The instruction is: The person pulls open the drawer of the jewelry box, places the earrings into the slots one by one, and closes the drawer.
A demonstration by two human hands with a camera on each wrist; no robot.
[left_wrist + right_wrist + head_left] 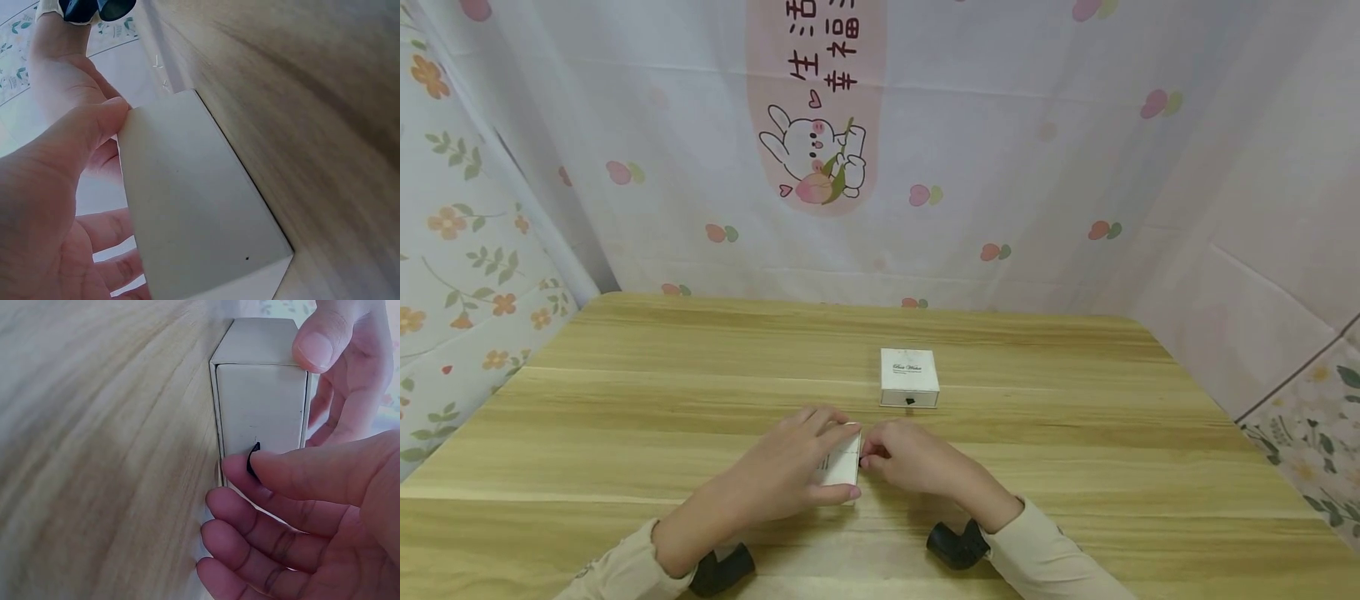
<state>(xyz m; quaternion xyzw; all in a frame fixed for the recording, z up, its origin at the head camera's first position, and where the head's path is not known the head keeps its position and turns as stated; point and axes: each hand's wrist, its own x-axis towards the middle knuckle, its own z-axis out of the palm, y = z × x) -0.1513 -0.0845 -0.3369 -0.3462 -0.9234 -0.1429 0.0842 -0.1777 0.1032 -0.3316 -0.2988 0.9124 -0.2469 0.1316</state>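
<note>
A small white drawer-style gift box (841, 463) lies on the wooden table, its drawer front turned to the right. From above, my left hand (790, 467) grips it, thumb on the near side and fingers over the far side. My right hand (910, 457) pinches the black ribbon pull (252, 461) on the drawer front between thumb and index finger. In the right wrist view the drawer front (262, 403) sits flush inside its sleeve. The left wrist view shows the box's plain white side (194, 194).
Behind my hands stands a second white box (908, 375) with printed lettering and a black pull facing me. Black wrist-camera mounts (957, 545) sit by both sleeves. A printed curtain (970, 150) hangs along the table's far edge.
</note>
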